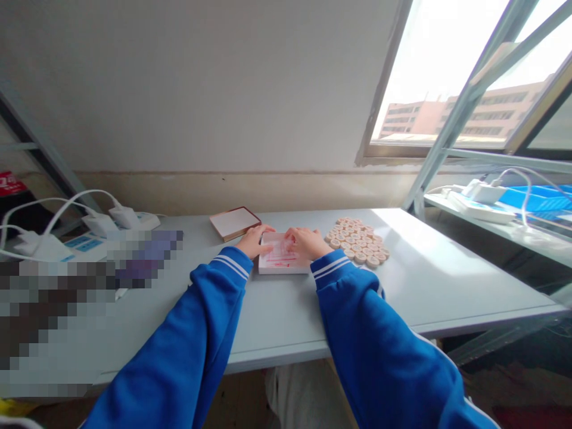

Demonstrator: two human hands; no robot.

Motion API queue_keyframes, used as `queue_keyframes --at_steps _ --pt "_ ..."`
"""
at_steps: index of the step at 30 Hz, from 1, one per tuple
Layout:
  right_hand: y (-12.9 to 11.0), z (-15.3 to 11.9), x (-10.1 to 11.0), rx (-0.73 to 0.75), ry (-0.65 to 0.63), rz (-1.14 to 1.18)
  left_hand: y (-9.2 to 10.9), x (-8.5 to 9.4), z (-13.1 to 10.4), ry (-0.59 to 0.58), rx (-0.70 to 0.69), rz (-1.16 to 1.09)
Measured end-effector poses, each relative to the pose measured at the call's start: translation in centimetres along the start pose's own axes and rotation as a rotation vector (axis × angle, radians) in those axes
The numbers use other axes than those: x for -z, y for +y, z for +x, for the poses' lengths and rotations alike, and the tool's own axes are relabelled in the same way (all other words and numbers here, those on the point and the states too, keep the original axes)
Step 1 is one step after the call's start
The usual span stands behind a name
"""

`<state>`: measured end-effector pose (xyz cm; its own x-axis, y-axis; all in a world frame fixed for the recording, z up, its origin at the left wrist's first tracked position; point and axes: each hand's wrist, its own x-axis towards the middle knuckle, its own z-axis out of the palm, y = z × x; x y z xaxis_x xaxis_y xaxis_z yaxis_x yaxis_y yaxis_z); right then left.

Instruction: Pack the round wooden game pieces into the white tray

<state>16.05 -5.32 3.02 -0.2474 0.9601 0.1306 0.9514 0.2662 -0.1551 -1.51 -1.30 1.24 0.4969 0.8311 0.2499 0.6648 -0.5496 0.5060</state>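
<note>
A shallow white box (283, 269) lies open on the table in front of me. In it is a thin, clear-looking sheet (277, 255) with red lines and marks, seemingly folded. My left hand (254, 241) is closed around the box's left wall, thumb toward the inside. Over the right part of the box, my right hand (307, 242) has its fingers bent down and pinched at the sheet; the fingertips are partly hidden. Right of the box, round wooden game pieces (357, 241) lie in a flat cluster. The box lid (235, 223) rests upturned behind my left hand.
On the table's left stand power strips with white chargers (100, 225) and cables, a dark bottle (18, 199) and a blurred purple item (149, 257). A metal frame post (451, 125) rises at the right, beside a shelf with a blue basket (536, 199). The wall (214, 107) borders the back.
</note>
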Motion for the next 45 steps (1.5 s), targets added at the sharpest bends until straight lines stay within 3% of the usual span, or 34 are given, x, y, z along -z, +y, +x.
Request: queue_keyframes --at_steps 13,17,24,39,42,45 --pt "0.1 -0.1 0.5 0.042 0.057 -0.085 -0.2 -0.6 0.0 0.065 0.12 -0.147" --pt "0.1 -0.3 1.2 0.133 0.11 -0.132 0.0 -0.5 0.0 0.072 0.114 -0.128" --pt "0.4 -0.2 1.0 0.158 -0.005 -0.109 0.0 -0.5 0.1 0.072 0.114 -0.067" --pt "0.6 0.0 0.1 0.153 0.009 -0.059 0.0 -0.5 0.0 0.0 0.118 0.002" --pt "0.8 0.2 0.6 0.178 0.043 -0.039 0.4 -0.4 -0.1 0.001 0.101 0.025" --pt "1.9 0.1 2.1 0.145 0.171 0.024 0.6 -0.2 -0.2 -0.002 0.105 0.042"
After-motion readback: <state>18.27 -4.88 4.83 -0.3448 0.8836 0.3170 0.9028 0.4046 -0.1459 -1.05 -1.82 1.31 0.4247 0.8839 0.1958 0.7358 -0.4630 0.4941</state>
